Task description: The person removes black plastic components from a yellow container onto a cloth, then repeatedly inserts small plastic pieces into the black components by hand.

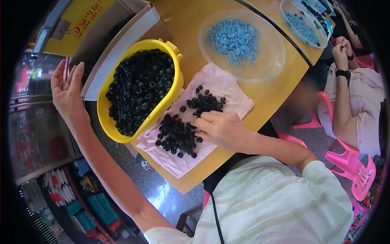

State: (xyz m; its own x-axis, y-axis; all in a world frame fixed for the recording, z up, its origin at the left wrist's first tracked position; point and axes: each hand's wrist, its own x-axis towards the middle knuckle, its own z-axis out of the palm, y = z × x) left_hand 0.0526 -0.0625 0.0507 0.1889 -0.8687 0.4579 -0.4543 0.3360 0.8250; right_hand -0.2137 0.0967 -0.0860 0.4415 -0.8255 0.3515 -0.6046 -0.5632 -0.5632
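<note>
My left hand [69, 95] is raised beside the cardboard box at the left, its fingers spread and nothing in them. My right hand [225, 130] rests over a pink cloth [239, 95] on the table. Its fingers are curled together among small black round parts, and their tips are partly hidden, so what they hold cannot be made out. Two heaps of these parts lie on the cloth: a nearer pile [178, 136] and a farther pile [206, 103]. A yellow basket [105, 122], full of round black hollow caps [142, 87], stands left of the cloth and overlaps its edge.
Beyond the cloth, a clear plastic tray [272, 57] holds small blue translucent pieces [233, 38]. An open cardboard box [122, 44] with a yellow flap stands behind the basket. Another person [349, 93] sits at the right near pink stools [351, 162]; a second tray [302, 26] lies at top right.
</note>
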